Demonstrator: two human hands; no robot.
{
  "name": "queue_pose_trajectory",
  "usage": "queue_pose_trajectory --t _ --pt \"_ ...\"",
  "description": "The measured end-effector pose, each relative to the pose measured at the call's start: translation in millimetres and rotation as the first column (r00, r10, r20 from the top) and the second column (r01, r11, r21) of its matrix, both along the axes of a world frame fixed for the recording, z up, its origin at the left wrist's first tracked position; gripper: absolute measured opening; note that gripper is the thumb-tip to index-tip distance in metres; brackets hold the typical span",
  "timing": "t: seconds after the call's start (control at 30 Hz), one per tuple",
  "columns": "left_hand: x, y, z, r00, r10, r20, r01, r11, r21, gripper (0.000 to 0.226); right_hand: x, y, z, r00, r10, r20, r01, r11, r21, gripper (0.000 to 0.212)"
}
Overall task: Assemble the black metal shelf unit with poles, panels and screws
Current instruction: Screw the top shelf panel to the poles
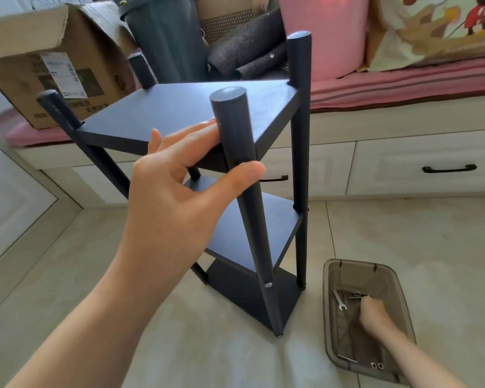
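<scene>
At lower right, the right hand [371,313] reached into a brown plastic bin [331,317] on the floor beside a small wrench [339,300]; whether its fingers grasped anything could not be told. At centre, the left hand [179,186] grasped the nearest pole [237,152] of the black shelf unit [179,107] standing on the tiles, with a cardboard box [39,51] behind at upper left

Black shelf unit [179,107], translucent brown bin [331,317], pink cushion [403,82], cream floor tiles [417,247], silver wrench [339,300]
</scene>
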State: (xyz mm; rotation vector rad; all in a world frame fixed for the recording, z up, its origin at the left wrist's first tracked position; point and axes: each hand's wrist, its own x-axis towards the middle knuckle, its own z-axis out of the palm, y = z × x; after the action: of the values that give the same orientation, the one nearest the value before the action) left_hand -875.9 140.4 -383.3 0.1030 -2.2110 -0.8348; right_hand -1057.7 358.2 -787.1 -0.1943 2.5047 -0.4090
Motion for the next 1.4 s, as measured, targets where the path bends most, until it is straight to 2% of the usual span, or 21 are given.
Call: queue_pose_trajectory --t 0.23,0.33,0.37,0.5,0.7,0.8,0.97,1.23,1.4 --pt "-0.2 -0.3 -2.0 1.000 0.013 0.003 -0.013 1.000 0.026 0.032 -2.2 1.6 -5.9 0.996 0.042 -0.075 -0.044 0.999 -0.022 0.034" --pt "-0.9 0.4 -2.0 1.000 0.021 0.010 -0.021 0.999 0.028 0.032 -5.8 0.4 -12.0 0.951 0.243 -0.191 -0.220 0.966 0.134 0.026" --pt "-0.9 0.3 -2.2 1.000 0.021 0.007 -0.021 0.999 0.030 0.031 -5.4 -1.1 -13.7 0.941 0.261 -0.215 -0.237 0.963 0.132 0.025" --pt "-0.9 -0.9 -3.1 1.000 0.018 -0.007 -0.018 0.999 0.028 0.031 -4.1 -4.0 -14.2 0.982 0.039 -0.185 -0.026 0.997 0.076 0.027" --pt "-1.6 -1.3 -5.5 1.000 0.017 -0.004 -0.017 0.998 0.054 0.035 -5.9 -6.3 -10.1 0.973 0.102 -0.207 -0.066 0.983 0.174 0.031" --pt "-1.5 -1.3 -6.7 1.000 0.014 0.028 -0.016 0.995 0.099 0.047 -6.0 -6.0 -9.9 0.966 0.119 -0.229 -0.079 0.981 0.175 0.030" --pt "-3.0 -3.0 -9.9 1.000 0.013 0.018 -0.015 0.992 0.128 0.051 -4.5 -5.5 -8.8 0.958 0.157 -0.240 -0.105 0.971 0.214 0.029" --pt "-6.1 -9.7 -13.2 0.999 0.007 0.033 -0.011 0.991 0.131 0.049 -6.3 -4.5 -9.8 0.969 0.155 -0.193 -0.120 0.976 0.182 0.028" --pt "-2.9 -0.8 -6.7 1.000 0.003 -0.008 -0.003 0.997 0.076 0.036 -4.5 -1.8 -9.0 0.985 0.027 -0.169 -0.024 1.000 0.015 0.017"
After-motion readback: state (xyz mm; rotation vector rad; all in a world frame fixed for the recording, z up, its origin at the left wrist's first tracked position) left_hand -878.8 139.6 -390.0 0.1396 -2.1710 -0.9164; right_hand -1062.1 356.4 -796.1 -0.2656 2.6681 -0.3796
